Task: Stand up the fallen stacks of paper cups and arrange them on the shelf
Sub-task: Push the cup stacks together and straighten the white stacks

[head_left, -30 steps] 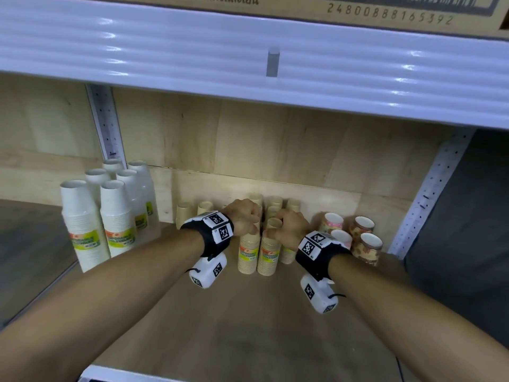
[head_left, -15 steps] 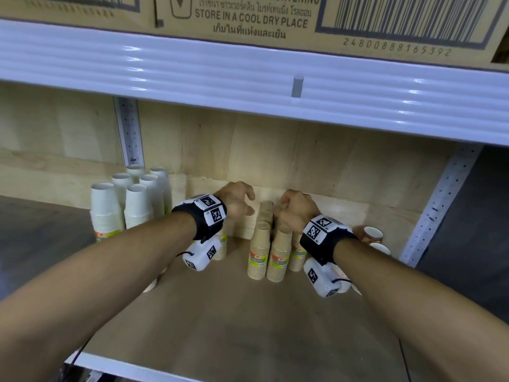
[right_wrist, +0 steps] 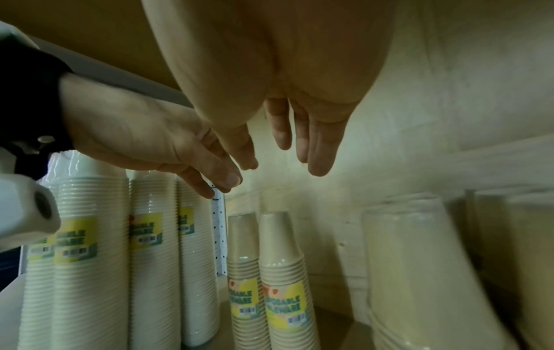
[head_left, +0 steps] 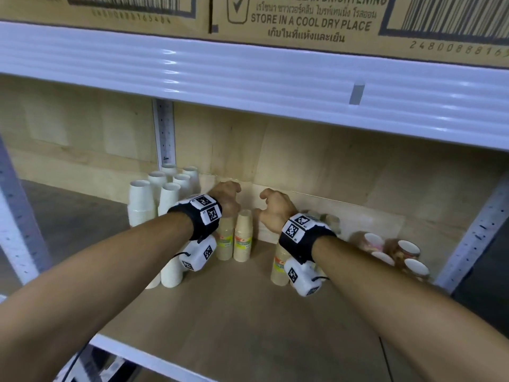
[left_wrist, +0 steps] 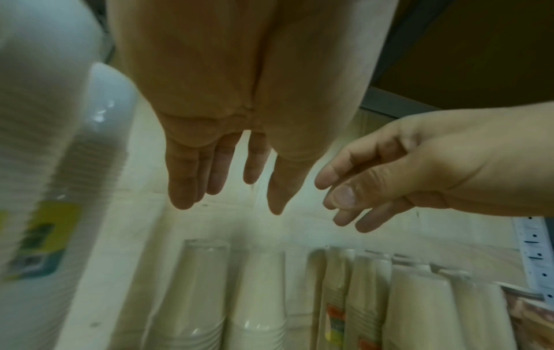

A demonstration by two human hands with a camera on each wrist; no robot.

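hands: left hand (head_left: 227,198) and right hand (head_left: 275,209) loosely spread, empty | kraft cup stacks (head_left: 242,235) upright mid-frame on shelf (head_left: 234,326) | tip: grip low, slide rows flush.

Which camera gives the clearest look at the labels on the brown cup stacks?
The right wrist view: two brown cup stacks stand upright and near, their yellow labels sharp enough to read partly. The head view shows the labels small. The left wrist view shows only a blurred sliver of them.
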